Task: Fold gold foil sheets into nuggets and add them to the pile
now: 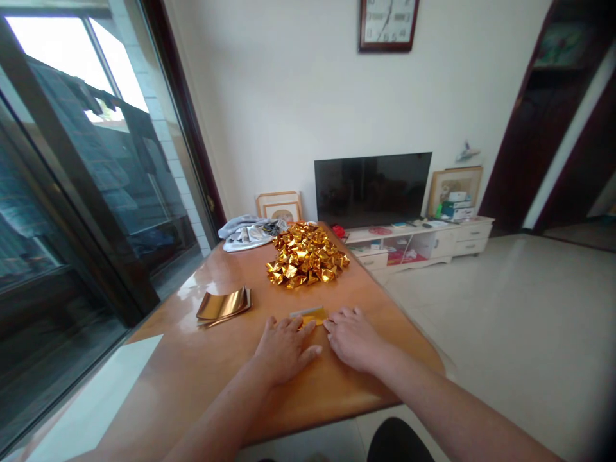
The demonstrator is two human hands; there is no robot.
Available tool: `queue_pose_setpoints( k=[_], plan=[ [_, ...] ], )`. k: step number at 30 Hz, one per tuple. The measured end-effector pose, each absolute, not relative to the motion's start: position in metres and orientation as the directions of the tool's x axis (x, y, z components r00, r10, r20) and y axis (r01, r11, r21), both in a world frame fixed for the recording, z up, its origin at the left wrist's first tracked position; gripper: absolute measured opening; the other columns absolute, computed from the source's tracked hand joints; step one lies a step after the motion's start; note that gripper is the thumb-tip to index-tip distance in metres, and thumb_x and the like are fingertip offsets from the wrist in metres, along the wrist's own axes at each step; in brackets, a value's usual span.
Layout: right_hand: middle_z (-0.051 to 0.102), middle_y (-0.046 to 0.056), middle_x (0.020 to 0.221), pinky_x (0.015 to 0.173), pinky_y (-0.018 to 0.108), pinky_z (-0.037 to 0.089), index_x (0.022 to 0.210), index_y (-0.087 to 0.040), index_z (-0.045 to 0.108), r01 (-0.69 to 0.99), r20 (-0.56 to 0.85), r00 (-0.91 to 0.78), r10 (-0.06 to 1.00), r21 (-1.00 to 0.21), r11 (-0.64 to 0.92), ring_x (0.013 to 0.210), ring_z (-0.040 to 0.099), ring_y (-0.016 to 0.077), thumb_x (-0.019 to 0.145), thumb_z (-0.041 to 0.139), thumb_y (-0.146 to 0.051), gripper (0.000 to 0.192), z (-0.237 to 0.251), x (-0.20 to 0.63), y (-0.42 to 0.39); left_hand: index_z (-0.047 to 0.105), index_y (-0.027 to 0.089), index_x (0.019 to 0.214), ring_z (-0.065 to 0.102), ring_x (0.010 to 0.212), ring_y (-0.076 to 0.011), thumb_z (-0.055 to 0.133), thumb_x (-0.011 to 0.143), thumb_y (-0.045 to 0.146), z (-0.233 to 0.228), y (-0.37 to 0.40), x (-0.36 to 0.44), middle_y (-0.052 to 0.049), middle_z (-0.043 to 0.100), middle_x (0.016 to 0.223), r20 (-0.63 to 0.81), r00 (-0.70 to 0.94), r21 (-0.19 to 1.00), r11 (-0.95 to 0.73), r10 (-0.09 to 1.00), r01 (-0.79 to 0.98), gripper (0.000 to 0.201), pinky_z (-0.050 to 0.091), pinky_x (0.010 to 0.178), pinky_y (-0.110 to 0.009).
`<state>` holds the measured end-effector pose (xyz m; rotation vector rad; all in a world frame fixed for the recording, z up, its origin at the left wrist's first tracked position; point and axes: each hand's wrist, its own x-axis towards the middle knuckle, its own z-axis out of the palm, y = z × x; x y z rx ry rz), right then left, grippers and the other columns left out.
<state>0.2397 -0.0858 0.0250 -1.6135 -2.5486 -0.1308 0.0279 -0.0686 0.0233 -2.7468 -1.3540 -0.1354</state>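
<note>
A small sheet of gold foil paper (315, 315) lies on the wooden table, its far edge showing a pale strip. My left hand (285, 346) rests flat over its left side, fingers stretched forward and thumb spread to the right. From the right, my right hand (353, 337) touches the sheet's other edge with its fingers laid out on the tabletop. Parts of the paper are hidden under the fingers. Beyond the hands rises a heap of folded gold foil pieces (308, 253). A stack of flat gold foil sheets (224, 305), slightly curled, sits to the left.
The wooden table (192, 366) has a rounded right corner. A white sheet (96, 398) lies at its left edge, and a bundle of grey cloth (250, 232) at the far end. Beyond stand a television (373, 189) and a white cabinet (443, 240). Glass doors are at left.
</note>
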Motion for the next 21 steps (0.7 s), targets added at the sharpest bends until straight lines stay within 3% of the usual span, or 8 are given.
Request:
queue_pose_setpoints(
  k=[7,12,21],
  plan=[
    [0.069,0.015,0.106,0.089,0.046,0.03,0.101,-0.017,0.072,0.932,0.193,-0.359,0.913,0.029,0.36,0.103,0.052,0.0313,0.099,0.037,-0.031,0.038,0.027,0.241,-0.081,0.051,0.031,0.141,0.051,0.124,-0.0391,0.026,0.093,0.07,0.02,-0.065,0.028,-0.015,0.055,0.141,0.144,0.63,-0.054,-0.63,0.763,0.775,0.066,0.032,0.099,-0.06],
    [0.068,0.013,0.114,0.091,0.043,0.03,0.112,-0.018,0.067,0.905,0.253,-0.411,0.876,-0.001,0.425,0.108,0.051,0.029,0.101,0.036,-0.032,0.036,0.026,0.232,-0.082,0.053,0.033,0.139,0.05,0.126,-0.04,0.028,0.092,0.071,0.022,-0.065,0.03,-0.015,0.053,0.144,0.137,0.627,-0.037,-0.629,0.767,0.777,0.065,0.029,0.101,-0.062],
    [0.069,0.011,0.109,0.092,0.044,0.028,0.102,-0.019,0.068,0.9,0.267,-0.408,0.873,-0.041,0.433,0.108,0.051,0.0285,0.101,0.037,-0.034,0.034,0.011,0.227,-0.083,0.052,0.031,0.14,0.046,0.132,-0.0399,0.027,0.093,0.07,0.017,-0.063,0.023,-0.016,0.049,0.148,0.12,0.633,0.005,-0.638,0.765,0.77,0.066,0.032,0.101,-0.062]
  ],
)
